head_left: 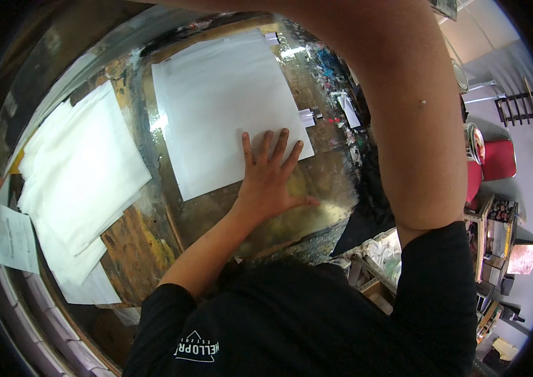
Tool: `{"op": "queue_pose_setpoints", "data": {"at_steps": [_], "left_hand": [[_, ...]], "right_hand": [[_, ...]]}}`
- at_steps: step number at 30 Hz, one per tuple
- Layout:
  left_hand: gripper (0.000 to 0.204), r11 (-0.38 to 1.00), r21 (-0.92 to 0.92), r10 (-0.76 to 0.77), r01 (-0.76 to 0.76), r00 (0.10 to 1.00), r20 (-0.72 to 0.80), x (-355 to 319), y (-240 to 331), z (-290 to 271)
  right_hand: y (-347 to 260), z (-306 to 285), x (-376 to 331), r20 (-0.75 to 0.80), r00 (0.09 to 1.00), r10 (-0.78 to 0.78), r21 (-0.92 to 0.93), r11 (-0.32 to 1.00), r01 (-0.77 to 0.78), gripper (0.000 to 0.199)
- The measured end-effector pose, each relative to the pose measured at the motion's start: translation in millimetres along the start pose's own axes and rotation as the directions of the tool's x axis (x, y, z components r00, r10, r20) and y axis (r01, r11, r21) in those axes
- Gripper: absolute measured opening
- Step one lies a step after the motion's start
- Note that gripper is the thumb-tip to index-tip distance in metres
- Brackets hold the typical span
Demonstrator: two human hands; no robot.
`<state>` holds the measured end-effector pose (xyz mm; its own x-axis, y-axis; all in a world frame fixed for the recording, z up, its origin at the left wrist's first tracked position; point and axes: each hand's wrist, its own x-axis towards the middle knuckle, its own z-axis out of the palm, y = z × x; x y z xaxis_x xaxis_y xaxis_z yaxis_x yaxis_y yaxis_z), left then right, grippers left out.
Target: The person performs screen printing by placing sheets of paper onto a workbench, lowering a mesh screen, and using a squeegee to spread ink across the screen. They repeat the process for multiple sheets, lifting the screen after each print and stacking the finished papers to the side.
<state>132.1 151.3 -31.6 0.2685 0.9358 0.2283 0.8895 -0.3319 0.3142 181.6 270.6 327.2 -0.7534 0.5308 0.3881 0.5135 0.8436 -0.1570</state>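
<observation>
left hand point(271, 178): open, fingers spread, pressed flat on white sheet point(228, 100)
right hand: out of frame, state cannot be told
surface point(316, 182): shiny, paint-stained
paper stack point(81, 176): laid left of sheet

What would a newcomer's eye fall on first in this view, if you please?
The left hand lies flat, fingers spread, on the near edge of a large white sheet at the centre of a shiny, paint-stained table. A stack of white sheets lies at left. The right arm reaches up out of view.
</observation>
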Motion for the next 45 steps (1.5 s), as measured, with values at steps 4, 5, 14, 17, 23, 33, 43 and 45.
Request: {"op": "queue_pose_setpoints", "data": {"at_steps": [4,5,14,17,23,33,43,45], "left_hand": [[0.122,0.999,-0.018,-0.050,0.049,0.997,-0.067,0.8,-1.7,-17.9],[0.117,0.996,-0.039,-0.088,0.083,0.980,-0.178,-2.2,-4.9,-34.5],[0.107,0.497,-0.856,-0.707,0.143,0.639,-0.303,-128.6,-67.3,-180.2],[0.115,0.570,-0.729,-0.749,0.379,0.605,-0.270,-165.3,-61.2,-128.5],[0.132,0.827,-0.190,-0.560,0.530,0.739,-0.376,-194.5,-80.6,-76.2],[0.135,0.799,-0.162,-0.600,0.580,0.748,-0.282,-197.4,-81.2,-80.3],[0.126,0.767,-0.007,-0.618,0.641,0.736,-0.275,-198.4,-81.0,-77.0],[0.125,0.773,-0.007,-0.609,0.634,0.738,-0.291,-198.6,-80.6,-75.5]], "right_hand": [[-9.1,-2.9,4.6,0.018,1.000,0.000,0.019,1.000,-0.001,0.052],[-8.2,0.5,5.2,0.008,1.000,-0.003,0.012,1.000,0.003,0.051],[33.5,113.9,-72.6,0.123,0.964,-0.234,-0.029,0.970,0.240,0.055],[24.2,158.5,-92.4,0.390,0.917,-0.085,-0.043,0.993,0.110,0.059],[101.2,303.6,-22.0,-0.196,0.972,-0.126,-0.274,0.959,0.069,0.049],[135.7,355.3,59.6,-0.063,0.997,-0.051,-0.372,0.928,0.024,0.054],[105.0,342.9,7.8,-0.103,0.990,-0.096,-0.372,0.927,0.051,0.049],[90.7,334.6,-16.2,-0.077,0.993,-0.088,-0.364,0.930,0.054,0.047]]}}
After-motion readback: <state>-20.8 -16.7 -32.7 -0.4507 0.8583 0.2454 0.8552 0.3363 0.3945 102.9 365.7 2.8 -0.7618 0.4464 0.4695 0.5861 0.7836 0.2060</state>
